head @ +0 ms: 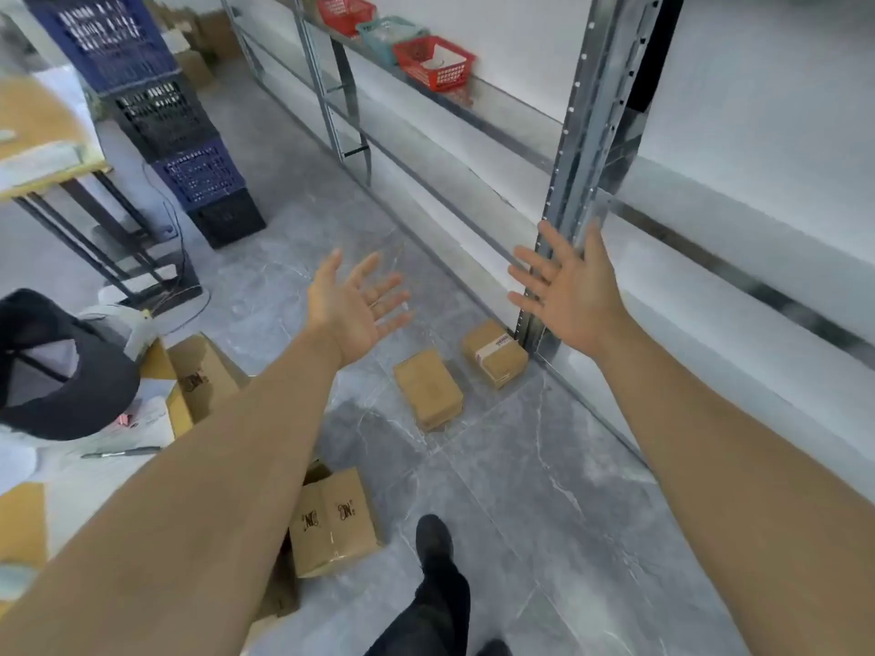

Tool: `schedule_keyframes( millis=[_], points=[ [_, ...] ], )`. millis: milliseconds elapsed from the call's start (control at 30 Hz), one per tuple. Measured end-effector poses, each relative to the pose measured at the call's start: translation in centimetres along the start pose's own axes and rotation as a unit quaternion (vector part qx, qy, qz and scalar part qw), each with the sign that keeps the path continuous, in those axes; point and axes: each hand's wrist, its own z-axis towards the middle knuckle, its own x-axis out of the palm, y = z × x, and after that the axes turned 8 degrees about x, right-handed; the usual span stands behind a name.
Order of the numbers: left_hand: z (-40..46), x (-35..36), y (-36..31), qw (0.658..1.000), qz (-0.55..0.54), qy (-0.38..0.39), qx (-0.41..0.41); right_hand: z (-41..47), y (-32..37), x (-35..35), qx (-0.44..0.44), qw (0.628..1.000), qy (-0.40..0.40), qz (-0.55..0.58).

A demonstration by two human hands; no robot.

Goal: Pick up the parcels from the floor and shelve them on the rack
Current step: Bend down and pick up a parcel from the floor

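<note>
Two small brown parcels lie on the grey tile floor: a plain one [428, 389] and, to its right, one with a white label [495, 353] that rests against the foot of the metal rack's upright [587, 149]. Both my arms stretch out above them. My left hand [356, 305] is palm-up with fingers spread and holds nothing. My right hand [566, 288] is open too, in front of the upright. The rack's white shelves [710, 258] run along the right wall.
A larger printed carton [334, 523] stands by my left arm, another open carton [203, 376] farther left. Stacked blue and black crates [180, 149] and a table [42, 149] stand at the back left. Red and teal baskets [433, 61] sit on an upper shelf. My foot [433, 537] is below.
</note>
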Motion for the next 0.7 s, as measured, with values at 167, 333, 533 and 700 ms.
schedule_keyframes(
  millis=[167, 333, 533, 700],
  points=[
    [5.6, -2.2, -1.3, 0.999, -0.008, -0.045, 0.005, 7.1, 0.7, 2.6, 0.041, 0.999, 0.018, -0.031],
    [12.5, -4.4, -1.9, 0.996, -0.019, -0.086, -0.013, 14.5, 1.7, 4.3, 0.060, 0.997, 0.009, -0.040],
    [18.3, -6.1, -1.4, 0.992, -0.022, -0.116, -0.033, 22.3, 2.5, 4.2, 0.093, 0.994, 0.007, -0.062],
    [23.6, -7.0, -0.2, 0.987, -0.010, -0.158, -0.039, 29.6, 2.2, 3.2, 0.139, 0.985, 0.019, -0.095]
  ],
)
